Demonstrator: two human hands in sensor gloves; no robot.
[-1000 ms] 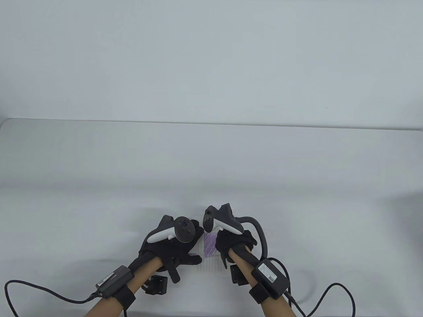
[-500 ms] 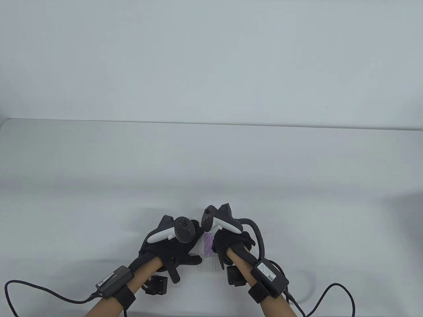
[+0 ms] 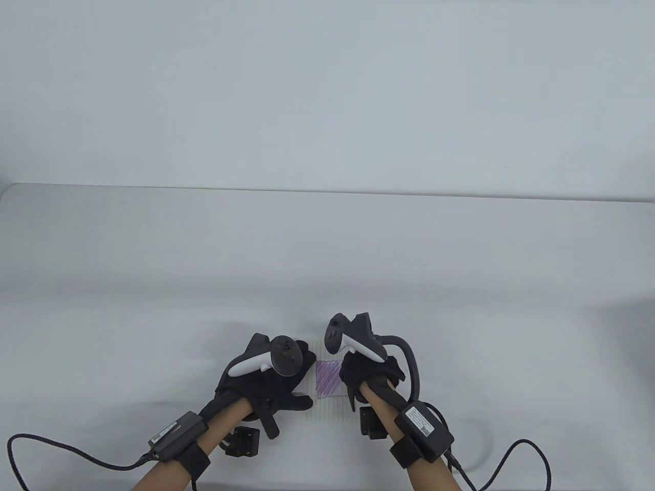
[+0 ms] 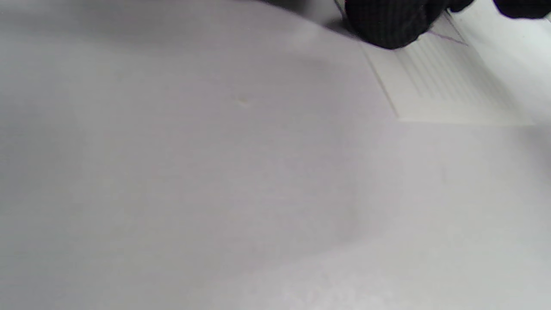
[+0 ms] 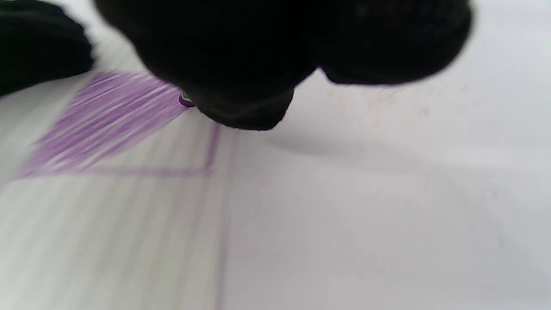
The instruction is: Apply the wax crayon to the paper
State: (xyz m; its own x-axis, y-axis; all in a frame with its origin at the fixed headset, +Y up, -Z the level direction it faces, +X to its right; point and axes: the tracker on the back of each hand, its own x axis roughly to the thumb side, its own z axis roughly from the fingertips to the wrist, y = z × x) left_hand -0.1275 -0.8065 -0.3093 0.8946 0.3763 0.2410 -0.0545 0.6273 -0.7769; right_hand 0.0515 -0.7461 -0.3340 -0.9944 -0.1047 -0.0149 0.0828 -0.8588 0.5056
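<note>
A small lined sheet of paper lies near the table's front edge, with a purple shaded square on it. My left hand rests flat on the paper's left part, fingers spread. My right hand is curled at the square's right side. In the right wrist view the purple crayon tip peeks from under my gloved fingers and touches the shaded patch. The left wrist view shows the paper's corner under a gloved finger.
The white table stretches back to a pale wall. Black cables trail from both wrists along the front edge. Small black blocks hang under the forearms.
My right hand has moved to the right, uncovering more of the purple square. My left hand has stayed where it was on the paper.
</note>
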